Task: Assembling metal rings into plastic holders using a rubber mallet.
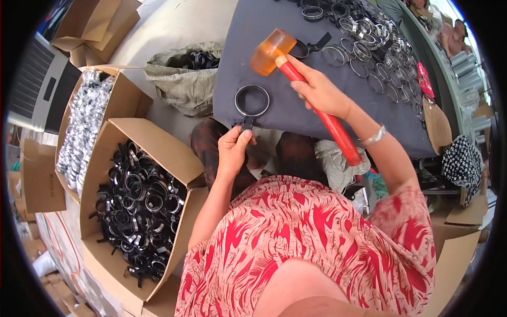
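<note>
Near the left edge of the grey-covered table (317, 119), my left hand (233, 150) pinches the short black handle of a round ring (253, 114). The ring is black with a silvery inner edge and lies at the table's near edge. My right hand (322, 92) is wrapped round the red handle of a mallet (274, 50). Its amber, see-through head is raised over the table, beyond the ring and to its right, apart from it. A black ring with a strap-like handle (318, 43) lies just behind the mallet head.
Many loose metal and black rings (364, 53) are spread over the table's far right. At my left stand a cardboard box (153, 129) of black handled rings and a box (129, 95) of silvery pieces. A grey-green sack (177, 90) with black parts sits beside the table.
</note>
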Tool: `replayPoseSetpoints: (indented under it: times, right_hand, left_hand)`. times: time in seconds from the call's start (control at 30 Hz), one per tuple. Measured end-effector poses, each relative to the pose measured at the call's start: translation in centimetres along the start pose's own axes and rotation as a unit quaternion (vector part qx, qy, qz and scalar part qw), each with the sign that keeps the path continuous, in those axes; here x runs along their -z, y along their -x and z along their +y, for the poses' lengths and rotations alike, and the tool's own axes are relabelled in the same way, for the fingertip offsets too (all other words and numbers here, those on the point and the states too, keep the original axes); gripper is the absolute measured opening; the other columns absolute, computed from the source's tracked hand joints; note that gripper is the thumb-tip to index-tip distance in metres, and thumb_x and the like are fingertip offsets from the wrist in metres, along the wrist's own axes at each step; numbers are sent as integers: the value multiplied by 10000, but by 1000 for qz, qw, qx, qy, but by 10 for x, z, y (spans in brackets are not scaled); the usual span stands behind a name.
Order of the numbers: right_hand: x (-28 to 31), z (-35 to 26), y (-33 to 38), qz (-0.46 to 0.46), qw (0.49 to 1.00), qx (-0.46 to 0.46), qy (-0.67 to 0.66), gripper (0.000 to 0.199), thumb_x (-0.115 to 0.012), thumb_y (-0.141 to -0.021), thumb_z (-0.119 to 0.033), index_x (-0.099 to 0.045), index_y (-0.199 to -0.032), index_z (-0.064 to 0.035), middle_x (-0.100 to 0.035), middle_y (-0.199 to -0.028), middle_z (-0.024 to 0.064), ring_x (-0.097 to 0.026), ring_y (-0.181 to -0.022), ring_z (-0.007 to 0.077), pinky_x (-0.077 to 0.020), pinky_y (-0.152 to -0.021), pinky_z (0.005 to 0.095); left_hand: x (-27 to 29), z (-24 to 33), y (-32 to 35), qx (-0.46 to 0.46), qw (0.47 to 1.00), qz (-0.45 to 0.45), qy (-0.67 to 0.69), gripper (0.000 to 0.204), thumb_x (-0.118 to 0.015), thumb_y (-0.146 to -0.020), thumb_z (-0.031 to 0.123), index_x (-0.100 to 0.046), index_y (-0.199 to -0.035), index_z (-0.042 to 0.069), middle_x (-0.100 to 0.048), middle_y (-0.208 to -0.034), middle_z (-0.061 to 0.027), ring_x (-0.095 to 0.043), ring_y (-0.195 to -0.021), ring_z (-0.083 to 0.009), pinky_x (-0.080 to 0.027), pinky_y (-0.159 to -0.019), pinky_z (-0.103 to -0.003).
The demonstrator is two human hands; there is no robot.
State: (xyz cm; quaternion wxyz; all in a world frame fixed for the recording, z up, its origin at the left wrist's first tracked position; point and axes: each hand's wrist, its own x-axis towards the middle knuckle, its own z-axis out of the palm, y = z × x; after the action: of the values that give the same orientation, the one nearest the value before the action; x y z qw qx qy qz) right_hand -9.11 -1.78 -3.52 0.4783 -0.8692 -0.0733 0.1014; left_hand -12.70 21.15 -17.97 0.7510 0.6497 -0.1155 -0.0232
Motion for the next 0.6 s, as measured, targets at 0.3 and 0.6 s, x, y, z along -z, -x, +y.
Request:
replayPoseSetpoints:
  times: [0.3, 0.6]
  right_hand:
    - [-9, 30, 50, 184, 902, 350, 173, 653, -459, -899, -111, -145, -1471, -135, -580, -872, 73, -547, -542, 104, -491, -522, 291]
    - [-4, 19, 75, 49, 983, 60, -164, 642, -455, -902, -110, -149, -1467, -104, -493, -743, 23, -504, -499, 81, -467, -485, 233]
  left_hand:
    - [-5, 8, 23, 31, 999, 3, 18, 249, -558, -906, 203, -594, -750, 12, -597, -692, -15, -518, -661, -89, -409, -641, -241]
    - [1, 5, 19, 20, 997, 9, 77, 226, -578, -904, 188, -586, -765, 11, -597, -702, -40, -552, -664, -122, -437, -653, -263]
